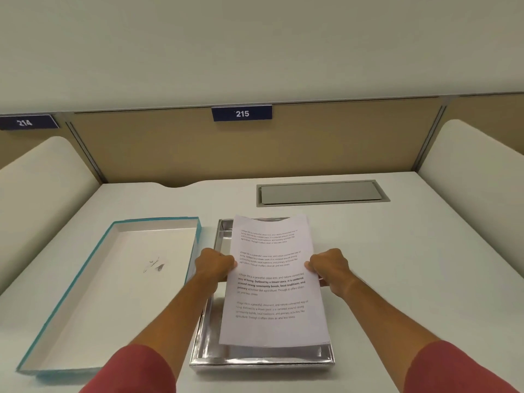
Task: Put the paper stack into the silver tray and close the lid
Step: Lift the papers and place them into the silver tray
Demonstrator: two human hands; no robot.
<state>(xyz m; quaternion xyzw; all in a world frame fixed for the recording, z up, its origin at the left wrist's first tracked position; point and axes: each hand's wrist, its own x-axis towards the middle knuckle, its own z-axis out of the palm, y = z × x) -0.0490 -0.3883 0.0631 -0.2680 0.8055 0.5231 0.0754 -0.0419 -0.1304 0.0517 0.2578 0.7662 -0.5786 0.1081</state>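
A white paper stack (272,282) with printed text hangs flat just above the silver tray (261,361), covering most of its inside. My left hand (215,265) grips the stack's left edge and my right hand (329,268) grips its right edge. The tray is shiny, rectangular and open, lying lengthwise in front of me on the desk. Its lid (113,285), white inside with a teal rim, lies upside down to the tray's left. Whether the stack touches the tray bottom I cannot tell.
The white desk (397,265) has a grey cable flap (321,193) at the back right. Tan partition panels close off the back, with a blue "215" label (242,113). White side dividers stand left and right.
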